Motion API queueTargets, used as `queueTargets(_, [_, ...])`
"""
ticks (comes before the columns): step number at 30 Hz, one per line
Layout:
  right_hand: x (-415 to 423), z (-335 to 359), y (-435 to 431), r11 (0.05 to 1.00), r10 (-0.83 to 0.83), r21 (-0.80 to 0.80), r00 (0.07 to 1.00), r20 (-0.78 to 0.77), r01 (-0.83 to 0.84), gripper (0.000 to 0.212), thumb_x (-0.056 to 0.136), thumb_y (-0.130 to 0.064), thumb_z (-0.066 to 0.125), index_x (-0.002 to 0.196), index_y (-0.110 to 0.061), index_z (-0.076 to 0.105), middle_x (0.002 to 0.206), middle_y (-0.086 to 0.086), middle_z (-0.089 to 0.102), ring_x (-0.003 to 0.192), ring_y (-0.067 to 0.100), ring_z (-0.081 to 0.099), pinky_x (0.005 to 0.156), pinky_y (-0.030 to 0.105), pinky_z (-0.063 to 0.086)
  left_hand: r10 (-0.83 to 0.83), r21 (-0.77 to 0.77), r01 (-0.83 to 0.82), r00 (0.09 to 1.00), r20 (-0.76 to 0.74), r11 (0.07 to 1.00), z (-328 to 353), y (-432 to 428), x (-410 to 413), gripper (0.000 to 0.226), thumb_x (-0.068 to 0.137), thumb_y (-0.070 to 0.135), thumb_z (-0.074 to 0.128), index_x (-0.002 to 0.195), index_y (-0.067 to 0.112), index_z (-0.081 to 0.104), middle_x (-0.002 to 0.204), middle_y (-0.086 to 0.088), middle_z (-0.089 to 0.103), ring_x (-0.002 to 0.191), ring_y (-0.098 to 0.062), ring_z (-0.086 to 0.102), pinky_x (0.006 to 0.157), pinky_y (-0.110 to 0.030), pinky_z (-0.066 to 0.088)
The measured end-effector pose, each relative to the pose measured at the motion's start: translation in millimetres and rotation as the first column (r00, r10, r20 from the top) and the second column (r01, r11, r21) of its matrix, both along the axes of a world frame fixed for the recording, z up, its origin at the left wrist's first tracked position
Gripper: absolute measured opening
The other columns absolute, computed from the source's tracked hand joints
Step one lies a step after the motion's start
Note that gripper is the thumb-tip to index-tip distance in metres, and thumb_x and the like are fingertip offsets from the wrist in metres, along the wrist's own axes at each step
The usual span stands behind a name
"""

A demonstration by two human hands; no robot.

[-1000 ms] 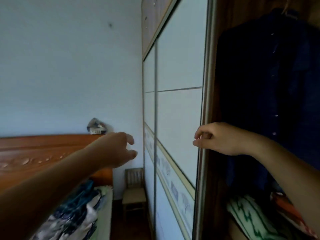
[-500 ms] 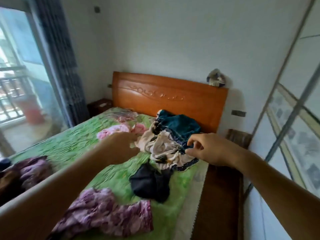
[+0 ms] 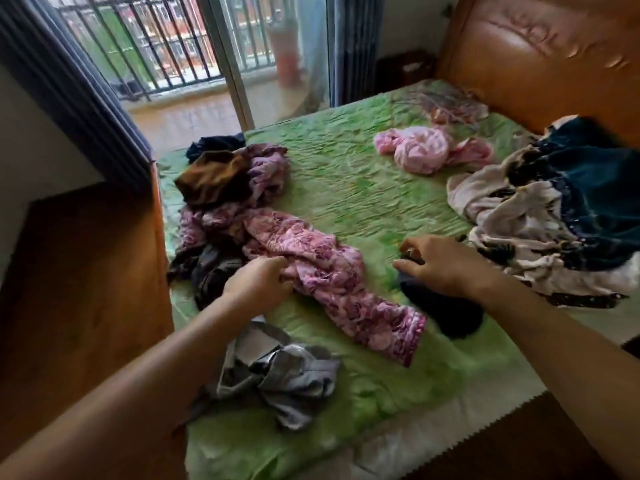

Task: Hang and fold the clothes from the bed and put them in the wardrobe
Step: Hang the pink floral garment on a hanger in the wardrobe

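Several crumpled clothes lie on the green bed cover point(image 3: 353, 188). My left hand point(image 3: 258, 284) grips the edge of a pink-purple flowered garment point(image 3: 332, 271) stretched across the middle of the bed. My right hand point(image 3: 440, 265) rests with curled fingers on a dark navy garment point(image 3: 446, 313), which it partly hides. A grey garment point(image 3: 287, 375) lies near the front edge. A pink bundle point(image 3: 422, 150) sits at the back. A beige and teal heap point(image 3: 554, 209) fills the right side. Brown and purple clothes point(image 3: 228, 178) are piled at the left.
The orange wooden headboard point(image 3: 540, 53) rises at the back right and a wooden footboard point(image 3: 83, 271) stands along the left. Behind the bed are a glass balcony door point(image 3: 194, 53) with railings and dark curtains point(image 3: 69, 95). A nightstand point(image 3: 405, 71) stands by the headboard.
My view swung from the wardrobe to the bed and down. Both hands dropped onto the bed: the left took hold of the flowered garment, the right came onto the dark garment.
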State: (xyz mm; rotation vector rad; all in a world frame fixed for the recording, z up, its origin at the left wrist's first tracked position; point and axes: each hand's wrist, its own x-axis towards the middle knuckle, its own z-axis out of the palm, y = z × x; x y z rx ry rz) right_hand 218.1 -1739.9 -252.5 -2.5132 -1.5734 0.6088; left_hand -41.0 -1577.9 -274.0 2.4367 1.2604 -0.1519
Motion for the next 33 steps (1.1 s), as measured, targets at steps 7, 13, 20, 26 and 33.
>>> queueTargets(7, [39.3, -115.9, 33.9, 0.995, -0.048, -0.090, 0.992, -0.115, 0.038, 0.046, 0.093, -0.054, 0.059, 0.126, -0.023, 0.059, 0.121, 0.006, 0.065, 0.107, 0.026, 0.062, 0.085, 0.038, 0.052, 0.073, -0.142, -0.087, 0.992, -0.103, 0.986, -102.0, 6.9, 18.7, 0.053, 0.084, 0.037, 0.055, 0.136, 0.034, 0.051, 0.120, -0.006, 0.056, 0.114, -0.032, 0.059, 0.093, -0.041, 0.051])
queueTargets(13, [76.2, -234.1, 52.1, 0.973, -0.162, -0.186, 0.979, -0.124, 0.137, 0.042, 0.093, -0.036, 0.058, 0.132, -0.019, 0.057, 0.128, 0.015, 0.061, 0.116, 0.034, 0.060, 0.091, 0.039, 0.050, 0.012, -0.235, -0.056, 0.983, -0.184, 0.970, -206.7, 22.0, 39.9, 0.061, 0.088, 0.034, 0.058, 0.145, 0.034, 0.038, 0.127, -0.006, 0.051, 0.116, -0.029, 0.057, 0.093, -0.043, 0.051])
queueTargets(20, [105.5, -377.8, 2.4, 0.829, -0.478, -0.414, 0.861, -0.173, 0.377, 0.055, 0.096, -0.023, 0.050, 0.149, -0.020, 0.037, 0.132, 0.027, 0.054, 0.115, 0.045, 0.057, 0.094, 0.041, 0.047, -0.176, -0.492, 0.065, 0.967, -0.184, 0.868, -337.8, -18.7, 93.1, 0.066, 0.090, 0.028, 0.062, 0.150, 0.030, 0.034, 0.130, -0.011, 0.046, 0.114, -0.034, 0.057, 0.096, -0.042, 0.050])
queueTargets(26, [93.5, -445.7, 7.2, 0.534, -0.819, -0.398, 0.340, -0.462, 0.746, 0.097, 0.088, -0.008, 0.072, 0.160, -0.013, 0.007, 0.155, 0.013, 0.038, 0.135, 0.031, 0.046, 0.113, 0.040, 0.037, -0.249, -0.658, 0.117, 0.962, -0.111, 0.744, -410.7, -60.7, 146.6, 0.074, 0.090, 0.026, 0.065, 0.152, 0.033, 0.025, 0.139, -0.014, 0.039, 0.116, -0.035, 0.055, 0.098, -0.039, 0.048])
queueTargets(33, [43.1, -446.4, 41.7, 0.370, -0.692, -0.633, -0.253, -0.676, 0.680, 0.026, 0.083, 0.008, 0.053, 0.099, -0.011, 0.060, 0.085, 0.016, 0.067, 0.070, 0.027, 0.065, 0.053, 0.040, 0.060, 0.018, -0.729, -0.028, 1.000, -0.021, 0.684, -439.6, -76.8, 166.2, 0.095, 0.070, 0.054, 0.081, 0.146, 0.020, 0.036, 0.141, -0.007, 0.048, 0.131, -0.024, 0.046, 0.107, -0.035, 0.043])
